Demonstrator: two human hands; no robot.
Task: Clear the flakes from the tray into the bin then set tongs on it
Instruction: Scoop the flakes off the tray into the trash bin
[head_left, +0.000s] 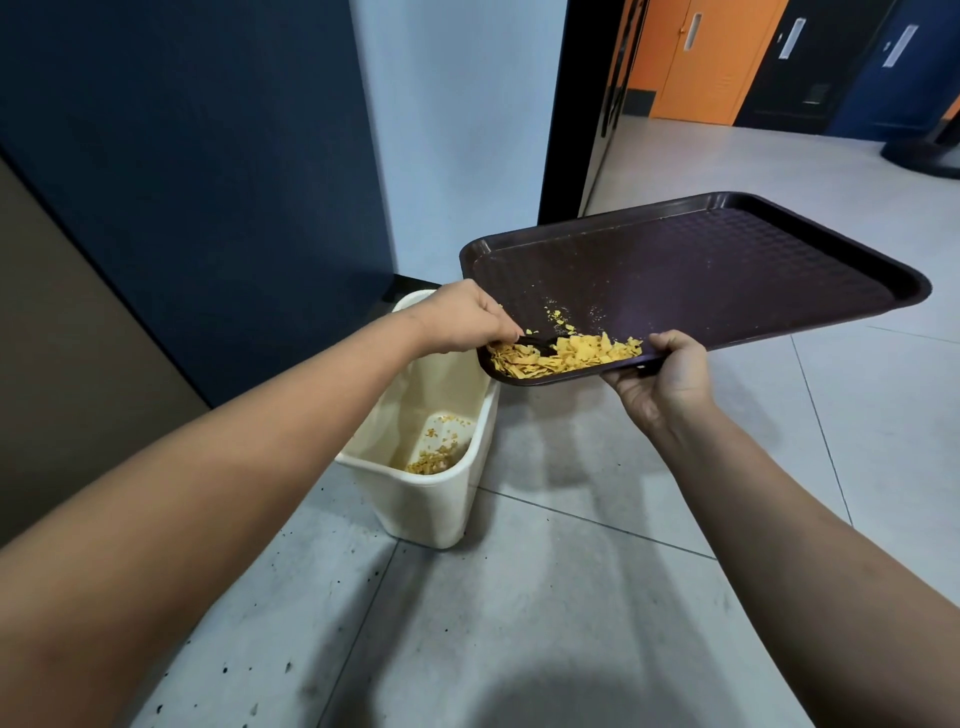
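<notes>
A dark brown tray (727, 270) is held tilted over the floor, its near left corner lowest and above the bin. My right hand (667, 374) grips the tray's near edge, thumb on top. Yellow flakes (566, 353) are piled along that low near edge. My left hand (462, 317) holds a dark utensil (537, 343), probably the tongs, whose tip lies in the flakes. A cream plastic bin (441, 499) stands on the floor below the tray's corner, with some flakes (434, 457) at its bottom.
The bin stands against a dark blue wall (208, 156) and a white pillar (457, 130). Grey floor tiles (571, 597) spread around it. An open doorway at the right leads to a hall with orange and dark doors (717, 57).
</notes>
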